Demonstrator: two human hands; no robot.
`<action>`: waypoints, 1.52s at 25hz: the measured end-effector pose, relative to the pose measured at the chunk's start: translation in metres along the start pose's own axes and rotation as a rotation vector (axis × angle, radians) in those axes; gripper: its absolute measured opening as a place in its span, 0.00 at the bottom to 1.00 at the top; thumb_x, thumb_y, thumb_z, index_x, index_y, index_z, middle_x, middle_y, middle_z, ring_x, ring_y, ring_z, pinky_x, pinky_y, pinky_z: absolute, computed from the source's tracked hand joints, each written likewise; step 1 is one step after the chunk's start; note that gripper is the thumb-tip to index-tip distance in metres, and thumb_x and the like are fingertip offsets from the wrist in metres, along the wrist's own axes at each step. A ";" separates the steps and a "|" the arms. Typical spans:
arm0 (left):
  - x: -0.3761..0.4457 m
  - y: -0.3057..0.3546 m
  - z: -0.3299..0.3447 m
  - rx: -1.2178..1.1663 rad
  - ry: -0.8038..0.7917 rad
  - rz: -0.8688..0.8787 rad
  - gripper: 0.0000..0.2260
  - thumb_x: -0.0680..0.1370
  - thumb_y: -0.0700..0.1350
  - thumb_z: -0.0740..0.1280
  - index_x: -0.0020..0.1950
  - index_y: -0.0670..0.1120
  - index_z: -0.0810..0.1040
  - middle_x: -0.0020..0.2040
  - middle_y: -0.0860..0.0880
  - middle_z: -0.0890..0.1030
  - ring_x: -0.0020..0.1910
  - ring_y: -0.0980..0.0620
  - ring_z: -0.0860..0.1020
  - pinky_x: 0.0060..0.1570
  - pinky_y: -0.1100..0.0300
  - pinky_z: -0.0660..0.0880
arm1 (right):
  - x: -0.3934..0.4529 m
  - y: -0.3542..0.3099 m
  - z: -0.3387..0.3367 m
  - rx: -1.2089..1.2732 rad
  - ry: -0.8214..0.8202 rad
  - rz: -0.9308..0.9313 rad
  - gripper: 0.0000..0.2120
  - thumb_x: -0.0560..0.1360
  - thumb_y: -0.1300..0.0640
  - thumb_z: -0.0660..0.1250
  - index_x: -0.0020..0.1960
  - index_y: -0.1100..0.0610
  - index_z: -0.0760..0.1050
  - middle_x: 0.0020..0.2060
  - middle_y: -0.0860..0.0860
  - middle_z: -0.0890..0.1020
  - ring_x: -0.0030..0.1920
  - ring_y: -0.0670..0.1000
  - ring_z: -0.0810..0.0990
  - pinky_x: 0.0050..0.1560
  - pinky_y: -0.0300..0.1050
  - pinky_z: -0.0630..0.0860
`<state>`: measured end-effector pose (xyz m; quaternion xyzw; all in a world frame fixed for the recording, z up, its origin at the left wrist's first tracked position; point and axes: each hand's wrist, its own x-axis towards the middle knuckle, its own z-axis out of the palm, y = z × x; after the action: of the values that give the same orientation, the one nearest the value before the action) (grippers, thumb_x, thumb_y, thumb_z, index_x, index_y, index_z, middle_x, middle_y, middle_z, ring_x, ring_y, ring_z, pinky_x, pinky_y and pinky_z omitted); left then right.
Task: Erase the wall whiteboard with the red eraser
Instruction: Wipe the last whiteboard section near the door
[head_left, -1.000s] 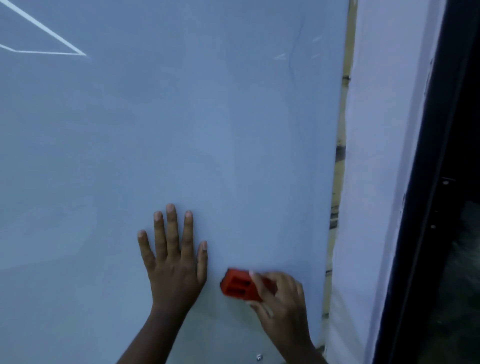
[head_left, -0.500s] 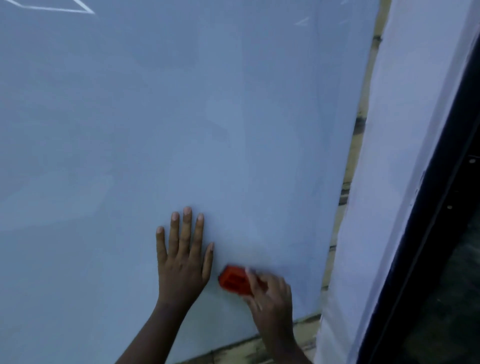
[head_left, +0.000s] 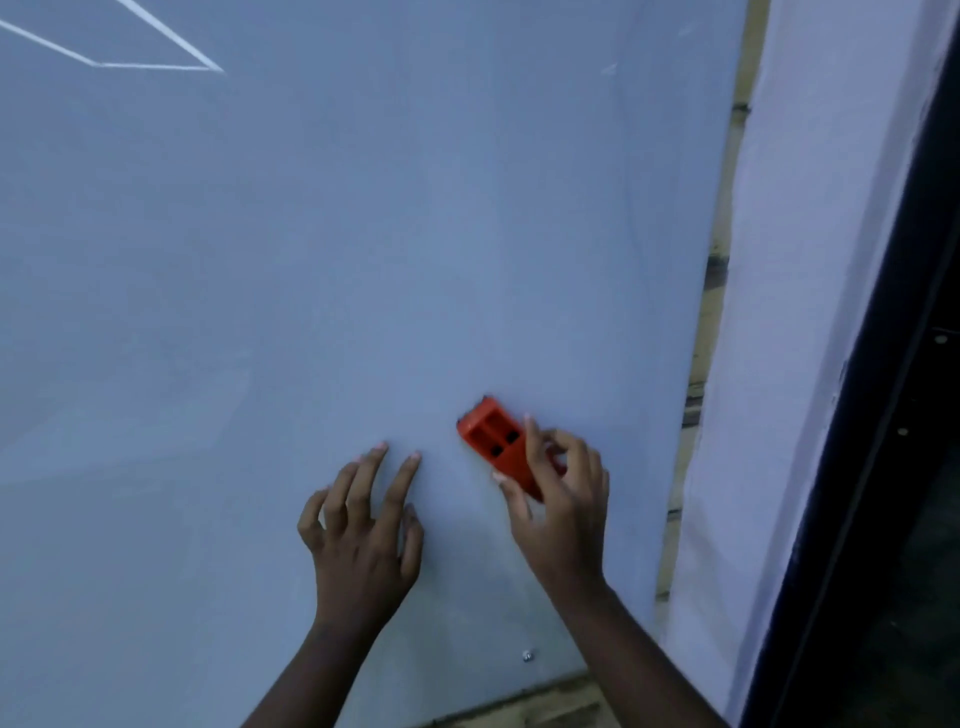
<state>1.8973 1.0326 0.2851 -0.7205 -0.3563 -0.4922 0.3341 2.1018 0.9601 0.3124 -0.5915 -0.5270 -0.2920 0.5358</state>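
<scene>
The wall whiteboard (head_left: 363, 260) fills most of the view, pale blue-grey and nearly blank. White lines (head_left: 156, 57) run across its upper left corner. My right hand (head_left: 561, 514) grips the red eraser (head_left: 493, 441) between thumb and fingers and holds it against the board's lower right part, tilted up to the left. My left hand (head_left: 363, 535) is beside it to the left, its fingers bent, with the fingertips touching the board.
A small metal screw (head_left: 528, 656) sits near the board's bottom edge. Right of the board runs a worn yellowish strip (head_left: 711, 312), then a white wall (head_left: 810, 312) and a black door frame (head_left: 893, 415).
The eraser has moved up and tilted as my right hand lifted it along the board. My left hand went from flat on the board to bent fingers on their tips.
</scene>
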 end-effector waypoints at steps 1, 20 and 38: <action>0.021 -0.003 -0.004 0.005 0.030 -0.013 0.24 0.79 0.46 0.68 0.76 0.49 0.77 0.77 0.43 0.73 0.73 0.43 0.70 0.66 0.41 0.66 | 0.028 -0.009 -0.004 0.011 0.046 -0.001 0.32 0.75 0.48 0.74 0.77 0.52 0.72 0.57 0.54 0.77 0.54 0.56 0.75 0.52 0.52 0.71; 0.370 -0.064 -0.086 0.224 0.275 0.052 0.25 0.79 0.49 0.61 0.76 0.44 0.72 0.76 0.42 0.71 0.72 0.39 0.69 0.62 0.43 0.62 | 0.324 -0.104 -0.030 -0.107 0.413 -0.552 0.24 0.81 0.49 0.65 0.76 0.51 0.73 0.63 0.56 0.80 0.53 0.59 0.77 0.47 0.55 0.73; 0.521 -0.018 -0.080 0.249 0.385 0.123 0.24 0.81 0.52 0.56 0.75 0.46 0.75 0.72 0.43 0.74 0.70 0.40 0.73 0.61 0.44 0.63 | 0.469 -0.071 -0.071 -0.121 0.686 -0.392 0.24 0.81 0.45 0.63 0.74 0.52 0.75 0.51 0.57 0.79 0.50 0.57 0.76 0.47 0.51 0.76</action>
<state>1.9811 1.0718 0.8048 -0.5868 -0.2994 -0.5517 0.5114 2.1799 1.0294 0.7805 -0.3785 -0.4022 -0.5999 0.5789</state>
